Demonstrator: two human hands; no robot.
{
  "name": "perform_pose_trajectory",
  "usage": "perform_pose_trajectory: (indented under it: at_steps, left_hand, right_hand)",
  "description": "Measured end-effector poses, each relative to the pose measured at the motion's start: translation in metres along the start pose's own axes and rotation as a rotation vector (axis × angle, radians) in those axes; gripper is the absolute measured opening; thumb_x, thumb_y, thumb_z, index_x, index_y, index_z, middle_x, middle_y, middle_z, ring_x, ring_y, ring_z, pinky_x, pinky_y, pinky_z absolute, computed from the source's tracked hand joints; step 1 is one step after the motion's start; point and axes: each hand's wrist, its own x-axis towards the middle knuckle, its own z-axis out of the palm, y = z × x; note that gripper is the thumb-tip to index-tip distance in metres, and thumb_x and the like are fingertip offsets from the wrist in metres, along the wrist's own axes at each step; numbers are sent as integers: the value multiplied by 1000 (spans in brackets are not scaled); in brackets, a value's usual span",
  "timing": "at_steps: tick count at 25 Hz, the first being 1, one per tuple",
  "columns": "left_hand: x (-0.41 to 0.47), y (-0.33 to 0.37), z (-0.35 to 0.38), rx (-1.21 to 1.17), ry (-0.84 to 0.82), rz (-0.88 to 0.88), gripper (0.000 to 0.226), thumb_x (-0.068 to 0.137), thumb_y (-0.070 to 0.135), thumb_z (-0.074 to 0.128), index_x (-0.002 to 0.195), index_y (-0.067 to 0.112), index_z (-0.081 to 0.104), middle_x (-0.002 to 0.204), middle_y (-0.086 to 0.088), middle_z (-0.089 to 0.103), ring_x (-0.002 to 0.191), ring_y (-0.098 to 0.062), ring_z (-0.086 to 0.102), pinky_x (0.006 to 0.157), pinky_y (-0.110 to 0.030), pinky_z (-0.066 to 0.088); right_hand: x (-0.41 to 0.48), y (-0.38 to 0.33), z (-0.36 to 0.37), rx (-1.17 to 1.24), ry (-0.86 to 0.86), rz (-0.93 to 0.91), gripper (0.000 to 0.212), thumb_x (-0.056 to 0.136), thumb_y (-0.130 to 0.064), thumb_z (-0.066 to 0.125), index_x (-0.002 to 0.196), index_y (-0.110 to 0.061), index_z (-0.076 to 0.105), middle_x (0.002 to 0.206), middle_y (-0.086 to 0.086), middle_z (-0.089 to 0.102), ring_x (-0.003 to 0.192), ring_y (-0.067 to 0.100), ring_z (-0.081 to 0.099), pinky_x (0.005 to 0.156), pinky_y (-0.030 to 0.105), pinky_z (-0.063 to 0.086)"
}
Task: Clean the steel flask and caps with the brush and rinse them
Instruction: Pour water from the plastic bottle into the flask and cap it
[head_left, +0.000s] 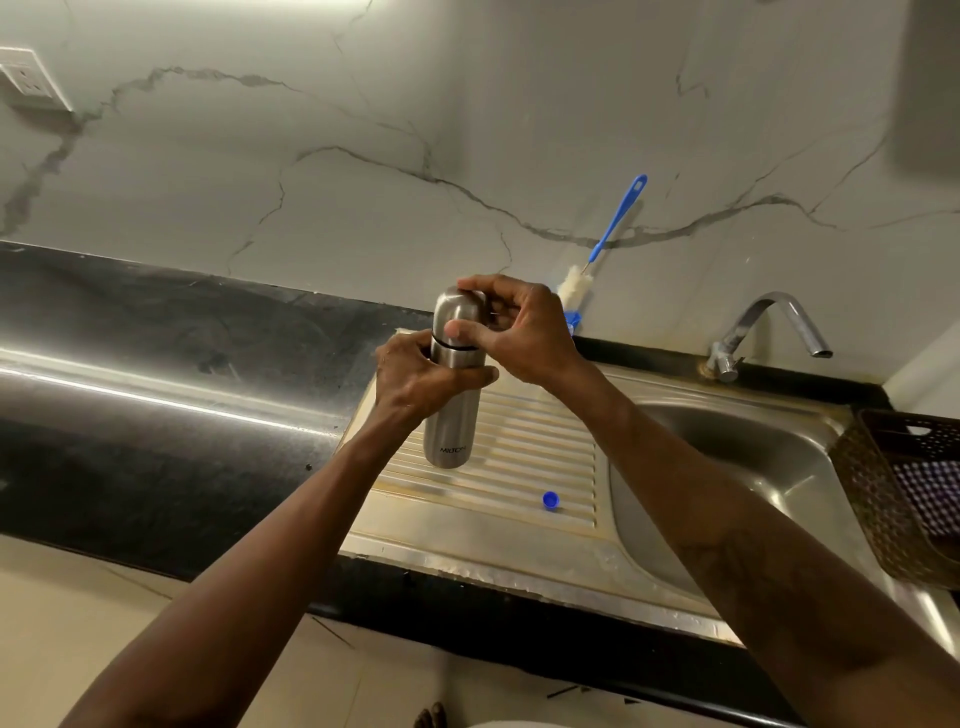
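One smooth cylindrical steel flask (449, 415), domed cap (460, 312)

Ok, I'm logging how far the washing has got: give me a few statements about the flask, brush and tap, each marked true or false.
1. The left hand grips the steel flask round its body. True.
2. The right hand holds the bottle brush. False: it grips the flask's steel cap; the brush leans on the wall.
3. A small blue cap lies on the drainboard. True.
4. Water runs from the tap. False: no stream shows.
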Motion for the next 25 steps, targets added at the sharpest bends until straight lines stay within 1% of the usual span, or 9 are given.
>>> perform_pose_trajectory:
  at_steps: [4, 6, 9, 11, 13, 16, 19, 21, 25]
  left_hand:
    - [-2, 0, -1, 26, -7, 4, 45, 60, 47, 98, 90, 31, 69, 77, 17, 68, 70, 0, 68, 59, -9, 49]
    - [-1, 2, -4, -3, -23, 17, 42, 60, 44, 99, 86, 35, 66, 76, 16, 69, 70, -3, 70, 64, -19, 56]
    - [1, -1, -11, -77, -81, 4, 38, 58, 45, 99, 85, 32, 75, 80, 8, 77, 75, -11, 75, 75, -38, 65]
    - [1, -5, -12, -72, -97, -25, 43, 58, 46, 99, 90, 27, 77, 82, 6, 77, 77, -11, 76, 77, -42, 65]
    - [-2, -5, -8, -56, -55, -47, 48, 58, 46, 99, 94, 23, 78, 82, 7, 77, 76, -10, 75, 75, -38, 66]
    - [-8, -1, -4, -19, 26, -37, 52, 59, 46, 99, 98, 19, 76, 79, 13, 71, 71, -3, 70, 64, -21, 58]
    - [-8, 2, -3, 43, 39, 8, 58, 59, 47, 99, 101, 15, 74, 81, 8, 69, 71, -9, 69, 63, -19, 54]
    - [-5, 4, -6, 59, 24, 23, 56, 58, 46, 99, 98, 18, 72, 81, 6, 69, 73, -12, 69, 63, -23, 55]
    - [-3, 8, -12, 8, -47, 41, 45, 58, 45, 99, 87, 29, 69, 76, 15, 70, 71, -5, 70, 66, -25, 59]
  right_hand:
    - [-3, -10, 6, -279, 88, 24, 83, 64, -65, 89, 126, -21, 55, 112, -1, 65, 97, 13, 66, 82, 27, 60]
    - [-2, -8, 8, -125, -112, 46, 78, 79, -56, 82, 141, -21, 49, 131, 1, 55, 115, 18, 61, 96, 36, 58]
    - [-1, -5, 1, 140, -316, 105, 73, 94, -24, 73, 157, -18, 37, 149, 7, 49, 131, 25, 56, 108, 39, 52]
    - [1, -2, -4, 47, -219, 61, 74, 89, -20, 81, 154, -13, 46, 146, 9, 58, 127, 21, 62, 105, 38, 55]
    - [-3, -2, 3, -25, -45, 41, 79, 75, -33, 92, 143, -11, 59, 132, 8, 70, 115, 16, 70, 97, 37, 59]
    - [-14, -7, 24, -92, 199, 80, 80, 60, -53, 96, 123, -14, 69, 109, 1, 77, 96, 10, 73, 85, 31, 63]
    - [-17, -10, 33, -190, 371, 111, 79, 53, -70, 91, 102, -22, 52, 90, -3, 66, 82, 12, 67, 73, 31, 60]
    - [-13, -10, 33, -184, 310, 128, 85, 54, -73, 89, 107, -22, 46, 99, -1, 61, 89, 14, 64, 77, 33, 59]
    - [-5, -14, 20, 84, -89, 53, 84, 83, -53, 75, 151, -21, 39, 150, 4, 47, 130, 14, 49, 104, 29, 48]
